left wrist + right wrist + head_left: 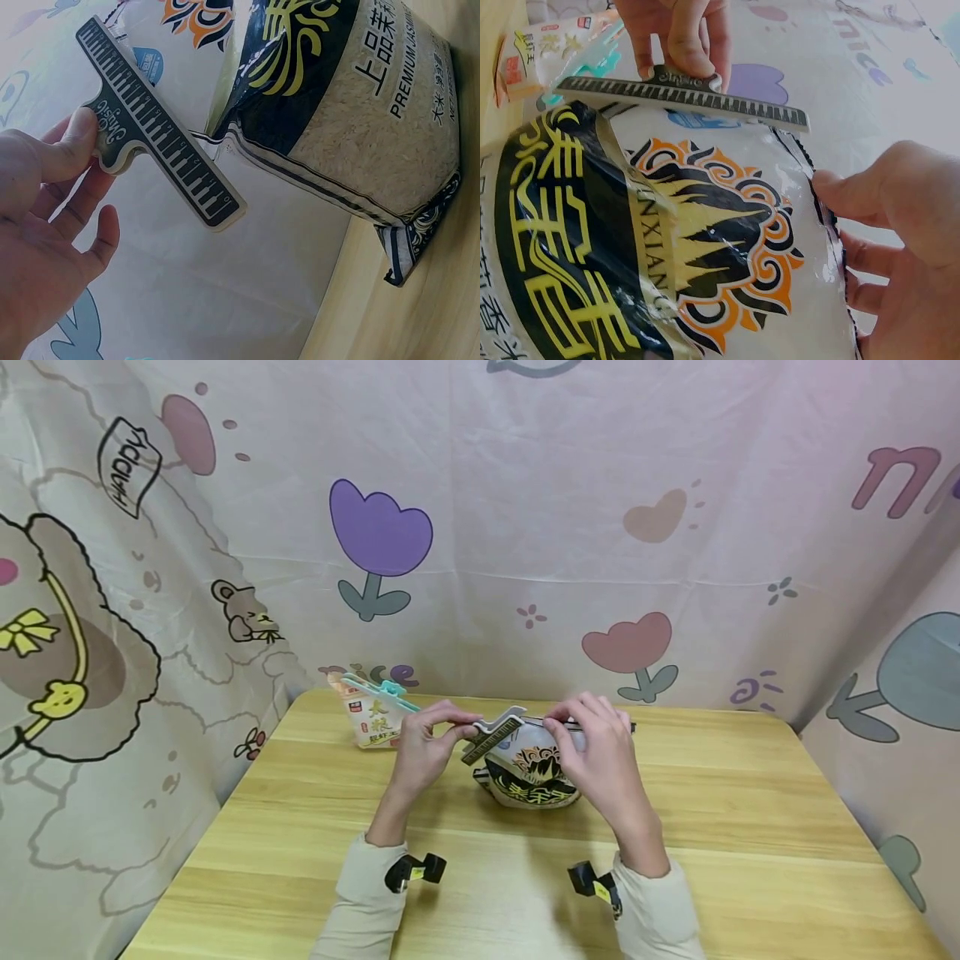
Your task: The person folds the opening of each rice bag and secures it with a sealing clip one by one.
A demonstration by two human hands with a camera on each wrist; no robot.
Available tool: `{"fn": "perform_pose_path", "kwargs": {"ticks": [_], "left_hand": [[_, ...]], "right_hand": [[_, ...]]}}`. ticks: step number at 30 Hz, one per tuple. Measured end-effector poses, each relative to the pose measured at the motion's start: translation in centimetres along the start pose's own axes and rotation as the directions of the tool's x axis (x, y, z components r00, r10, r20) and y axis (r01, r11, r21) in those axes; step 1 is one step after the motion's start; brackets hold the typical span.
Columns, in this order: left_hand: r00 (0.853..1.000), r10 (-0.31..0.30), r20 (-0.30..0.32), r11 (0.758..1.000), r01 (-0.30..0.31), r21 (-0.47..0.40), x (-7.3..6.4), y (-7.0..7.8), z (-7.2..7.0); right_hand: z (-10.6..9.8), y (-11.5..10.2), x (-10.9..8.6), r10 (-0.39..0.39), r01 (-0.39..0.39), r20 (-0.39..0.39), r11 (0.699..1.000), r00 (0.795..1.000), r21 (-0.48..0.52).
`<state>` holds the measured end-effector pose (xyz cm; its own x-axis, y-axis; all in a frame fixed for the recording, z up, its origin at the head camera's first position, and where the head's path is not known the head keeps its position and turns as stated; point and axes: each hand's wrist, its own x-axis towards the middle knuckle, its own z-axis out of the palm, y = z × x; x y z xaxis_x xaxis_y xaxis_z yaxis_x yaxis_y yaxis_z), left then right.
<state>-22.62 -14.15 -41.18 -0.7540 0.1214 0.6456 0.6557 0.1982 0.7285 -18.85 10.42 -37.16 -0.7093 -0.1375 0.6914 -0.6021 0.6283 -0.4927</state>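
My left hand [423, 752] pinches the handle of a sealing clip [161, 124] patterned with piano keys and marked "Music". The clip lies slanted across the upper left corner of a rice bag [534, 787]; whether its jaws bite the plastic I cannot tell. Black, gold and white, the bag stands on the table with rice showing through its lower part. At its top edge, my right hand [907, 232] holds the plastic between thumb and fingers. The right wrist view shows the clip at the far end of that edge.
Behind my left hand stands a smaller white and orange package [369, 720] with a teal clip [393, 688] along its slanted top. The wooden table [750, 827] reaches back to a printed fabric backdrop [510, 527], which also hangs at both sides.
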Motion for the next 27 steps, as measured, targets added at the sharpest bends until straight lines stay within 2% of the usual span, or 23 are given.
{"fn": "perform_pose_path", "kwargs": {"ticks": [12, 21, 27], "left_hand": [[0.999, 0.043, 0.007, 0.999, -0.043, 0.012, 0.1, -0.1, 0.5], [0.999, 0.046, 0.013, 0.999, -0.046, 0.0, 0.2, 0.1, 0.8], [0.997, 0.075, 0.008, 0.997, -0.075, 0.001, 0.3, 0.3, 1.1]], "right_hand": [[0.4, -0.2, 0.1, -0.041, 0.041, -0.013, 0.999, 0.999, -0.02], [0.5, -0.3, 0.2, -0.045, 0.044, -0.017, 0.999, 0.999, -0.024], [0.4, -0.3, 0.2, -0.039, 0.039, -0.012, 0.999, 0.999, -0.024]]}}
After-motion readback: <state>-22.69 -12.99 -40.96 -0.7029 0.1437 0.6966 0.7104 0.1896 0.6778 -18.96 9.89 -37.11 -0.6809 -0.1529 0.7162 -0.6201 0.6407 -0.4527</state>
